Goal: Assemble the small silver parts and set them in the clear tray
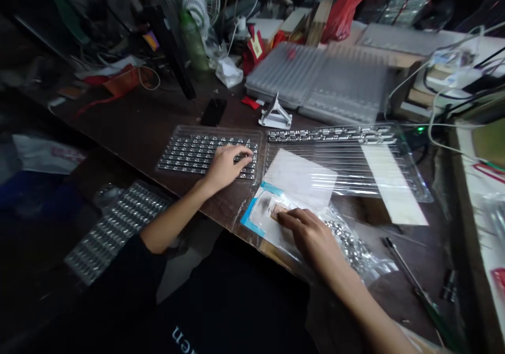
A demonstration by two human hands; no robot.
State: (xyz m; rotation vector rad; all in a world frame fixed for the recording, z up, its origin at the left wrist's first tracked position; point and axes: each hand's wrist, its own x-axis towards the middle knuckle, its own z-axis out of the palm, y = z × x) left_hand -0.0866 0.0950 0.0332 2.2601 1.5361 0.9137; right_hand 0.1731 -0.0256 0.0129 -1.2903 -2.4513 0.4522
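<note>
My left hand [229,165] is over the right part of a clear tray [185,157] filled with rows of small metal parts, its thumb and fingers curved toward each other; what lies between them is too small to make out. My right hand [305,230] has its fingertips pressed on a small tan piece [277,212] on a white sheet edged with blue tape [252,226]. Beside that hand, a plastic bag of loose shiny metal parts [349,243] lies open. Behind it is a second clear tray [347,167], with metal parts along its top row and white paper on it.
Behind the trays stand a white triangular holder [275,114], a black phone [213,112] and stacked clear trays [315,78]. A green-handled tool [414,280] lies at the right. Another filled tray [118,228] sits lower left, below the table edge.
</note>
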